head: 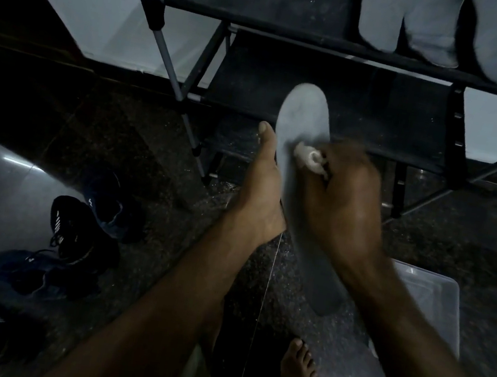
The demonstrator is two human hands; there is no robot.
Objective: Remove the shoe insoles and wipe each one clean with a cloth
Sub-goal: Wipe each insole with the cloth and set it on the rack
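Observation:
A long grey insole (304,122) stands tilted in front of me, toe end up. My left hand (261,187) grips its left edge, thumb stretched up along the side. My right hand (340,198) holds a small bunched white cloth (309,158) pressed against the insole's upper face near the middle. The right hand is blurred. Three more grey insoles (429,25) lie on the top shelf of the black shoe rack (267,2).
Several dark shoes (75,228) with white stripes lie on the dark floor at the left. A clear plastic box (435,307) sits on the floor under my right forearm. My bare foot (298,368) shows at the bottom. A pale wall stands behind the rack.

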